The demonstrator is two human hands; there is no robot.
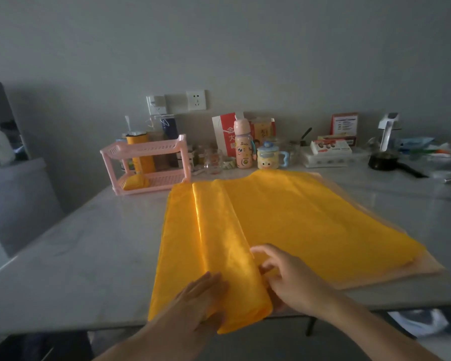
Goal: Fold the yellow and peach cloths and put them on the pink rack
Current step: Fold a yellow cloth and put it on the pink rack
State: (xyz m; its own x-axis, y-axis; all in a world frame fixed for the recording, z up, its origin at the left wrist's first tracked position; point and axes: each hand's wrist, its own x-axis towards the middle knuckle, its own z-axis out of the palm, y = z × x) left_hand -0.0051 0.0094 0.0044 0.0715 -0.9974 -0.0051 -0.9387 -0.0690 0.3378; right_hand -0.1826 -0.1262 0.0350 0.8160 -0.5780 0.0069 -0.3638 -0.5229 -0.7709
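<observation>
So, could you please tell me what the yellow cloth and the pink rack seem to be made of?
The yellow cloth looks like thin, satin-like fabric: a glossy highlight runs along its raised fold, and it creases softly. The pink rack looks like moulded plastic, given its slotted shelves and one-piece posts. Its surface seems smooth, though the dim light leaves the sheen unclear.

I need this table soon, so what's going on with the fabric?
A person is folding a large yellow cloth on the pale table. The left hand presses flat on the folded-over strip; the right hand pinches the fold's edge. A peach cloth lies spread beneath it, not yet folded. The pink plastic rack behind holds one small folded yellow bundle on its lower shelf.
</observation>
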